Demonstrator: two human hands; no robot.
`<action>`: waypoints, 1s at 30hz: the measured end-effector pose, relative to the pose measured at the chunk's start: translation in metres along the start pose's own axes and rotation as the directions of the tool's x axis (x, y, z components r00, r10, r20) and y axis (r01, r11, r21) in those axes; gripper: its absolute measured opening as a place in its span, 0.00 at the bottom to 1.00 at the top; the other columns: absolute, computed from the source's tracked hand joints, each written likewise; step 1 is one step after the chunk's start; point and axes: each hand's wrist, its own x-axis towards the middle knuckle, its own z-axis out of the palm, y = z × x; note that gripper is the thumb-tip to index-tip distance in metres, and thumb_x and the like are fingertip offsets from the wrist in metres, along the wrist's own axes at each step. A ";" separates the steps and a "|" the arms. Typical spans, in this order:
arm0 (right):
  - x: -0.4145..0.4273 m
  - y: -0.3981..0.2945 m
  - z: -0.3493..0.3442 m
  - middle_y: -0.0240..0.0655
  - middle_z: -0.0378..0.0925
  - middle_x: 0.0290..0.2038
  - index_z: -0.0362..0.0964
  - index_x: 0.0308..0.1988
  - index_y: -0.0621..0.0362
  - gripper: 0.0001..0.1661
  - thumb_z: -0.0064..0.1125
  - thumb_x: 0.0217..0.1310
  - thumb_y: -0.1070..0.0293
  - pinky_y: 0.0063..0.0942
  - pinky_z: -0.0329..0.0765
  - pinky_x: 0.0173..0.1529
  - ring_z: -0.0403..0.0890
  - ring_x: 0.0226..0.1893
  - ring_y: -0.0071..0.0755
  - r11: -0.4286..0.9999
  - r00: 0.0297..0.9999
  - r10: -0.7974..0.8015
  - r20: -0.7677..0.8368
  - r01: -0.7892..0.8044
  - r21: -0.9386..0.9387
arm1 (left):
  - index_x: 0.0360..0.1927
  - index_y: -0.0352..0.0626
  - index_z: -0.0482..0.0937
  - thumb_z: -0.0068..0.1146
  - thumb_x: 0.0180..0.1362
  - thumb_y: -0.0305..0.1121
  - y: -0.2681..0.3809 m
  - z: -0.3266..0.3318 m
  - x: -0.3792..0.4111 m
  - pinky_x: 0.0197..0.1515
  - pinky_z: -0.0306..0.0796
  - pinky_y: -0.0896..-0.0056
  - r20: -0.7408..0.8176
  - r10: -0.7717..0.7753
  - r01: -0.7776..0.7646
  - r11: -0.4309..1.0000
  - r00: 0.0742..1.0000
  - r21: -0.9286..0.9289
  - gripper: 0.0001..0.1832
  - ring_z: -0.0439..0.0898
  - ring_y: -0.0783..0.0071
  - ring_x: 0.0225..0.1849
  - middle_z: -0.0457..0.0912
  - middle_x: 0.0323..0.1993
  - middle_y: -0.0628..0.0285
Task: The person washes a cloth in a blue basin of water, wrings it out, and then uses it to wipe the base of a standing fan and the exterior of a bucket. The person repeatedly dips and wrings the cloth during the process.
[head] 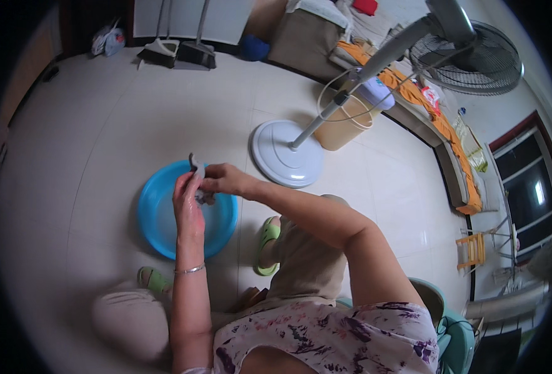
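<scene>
A blue plastic basin (150, 229) sits on the tiled floor before me, with cloudy liquid visible inside. Above it, a small grey wet cloth (200, 168) is held between both hands; its exact kind is hard to tell. My left hand (188, 201), wet and with a bracelet at the wrist, grips the cloth from the left side. From the right, my right hand (220, 178) pinches the same cloth with thumb and fingers. One end of the cloth sticks up past the fingers, and a crumpled part hangs below them, over the basin.
A standing fan's round base (287, 152) is just right of the basin, its pole leaning across the view. Behind it stands a beige bucket (339, 128). My green slippers (269, 245) flank the basin's near side. Dustpans (196, 55) rest by the far wall.
</scene>
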 end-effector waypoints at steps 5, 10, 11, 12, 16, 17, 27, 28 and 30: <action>0.004 -0.011 0.005 0.32 0.76 0.34 0.72 0.41 0.65 0.17 0.60 0.53 0.65 0.26 0.72 0.42 0.74 0.36 0.24 0.999 0.964 0.020 -0.265 -0.026 -0.020 | 0.41 0.36 0.76 0.55 0.56 0.34 0.014 -0.004 0.005 0.43 0.64 0.78 -0.005 0.039 -0.039 0.998 0.999 -0.054 0.13 0.71 0.79 0.39 0.75 0.36 0.65; 0.007 -0.006 0.001 0.27 0.77 0.32 0.74 0.37 0.55 0.09 0.59 0.54 0.65 0.25 0.70 0.41 0.75 0.36 0.23 0.980 0.975 0.078 -0.207 -0.037 0.194 | 0.41 0.36 0.77 0.53 0.58 0.32 0.018 -0.016 0.013 0.38 0.64 0.83 0.010 0.166 -0.163 0.951 0.986 0.261 0.11 0.70 0.85 0.35 0.77 0.34 0.69; 0.007 -0.006 0.003 0.26 0.77 0.32 0.74 0.36 0.54 0.08 0.59 0.54 0.65 0.25 0.71 0.41 0.75 0.36 0.23 0.978 0.978 0.062 -0.198 -0.020 0.207 | 0.40 0.36 0.77 0.52 0.58 0.32 0.021 -0.018 0.011 0.37 0.63 0.84 0.021 0.130 -0.131 0.966 0.991 0.225 0.11 0.69 0.86 0.34 0.76 0.32 0.70; 0.004 -0.012 0.005 0.25 0.76 0.31 0.74 0.35 0.53 0.07 0.58 0.55 0.65 0.25 0.70 0.41 0.75 0.35 0.22 0.982 0.973 0.030 -0.230 0.014 0.188 | 0.38 0.36 0.77 0.53 0.58 0.32 0.020 -0.018 0.011 0.34 0.64 0.83 0.011 0.176 -0.173 0.951 0.984 0.258 0.10 0.69 0.85 0.32 0.76 0.30 0.69; 0.003 -0.009 -0.003 0.26 0.76 0.31 0.74 0.35 0.55 0.08 0.57 0.56 0.65 0.24 0.70 0.41 0.74 0.35 0.20 0.978 0.939 0.000 -0.345 0.072 0.196 | 0.34 0.35 0.76 0.53 0.58 0.34 0.017 -0.009 0.009 0.30 0.65 0.80 0.040 0.254 -0.246 0.867 0.966 0.433 0.10 0.69 0.84 0.28 0.76 0.26 0.67; 0.005 -0.005 -0.005 0.27 0.76 0.31 0.74 0.36 0.56 0.08 0.57 0.56 0.66 0.23 0.70 0.41 0.74 0.35 0.20 0.976 0.932 -0.058 -0.359 0.128 0.174 | 0.34 0.35 0.76 0.52 0.58 0.34 0.015 -0.005 0.008 0.31 0.65 0.80 0.066 0.249 -0.250 0.846 0.966 0.472 0.11 0.70 0.84 0.28 0.76 0.27 0.66; -0.014 -0.008 0.002 0.33 0.74 0.38 0.68 0.47 0.65 0.33 0.55 0.55 0.45 0.26 0.69 0.44 0.71 0.39 0.25 0.902 0.996 0.091 0.024 -0.093 0.423 | 0.35 0.35 0.76 0.45 0.63 0.43 0.021 0.011 -0.008 0.34 0.65 0.79 0.171 0.100 -0.150 0.938 0.980 0.314 0.18 0.69 0.84 0.31 0.74 0.28 0.69; -0.016 -0.014 0.001 0.34 0.75 0.37 0.69 0.45 0.66 0.34 0.56 0.54 0.44 0.26 0.69 0.44 0.72 0.39 0.26 0.882 0.994 0.077 0.081 -0.105 0.459 | 0.35 0.35 0.75 0.44 0.63 0.44 0.024 0.012 -0.007 0.38 0.64 0.79 0.210 0.086 -0.140 0.957 0.974 0.256 0.19 0.68 0.83 0.34 0.74 0.30 0.69; -0.020 -0.016 -0.008 0.32 0.76 0.35 0.72 0.42 0.65 0.30 0.56 0.55 0.47 0.24 0.70 0.44 0.73 0.35 0.24 0.978 0.981 0.130 0.141 -0.151 0.145 | 0.34 0.35 0.76 0.44 0.63 0.44 0.026 0.011 -0.004 0.39 0.64 0.80 0.166 0.082 -0.122 0.962 0.983 0.246 0.20 0.68 0.84 0.35 0.74 0.30 0.70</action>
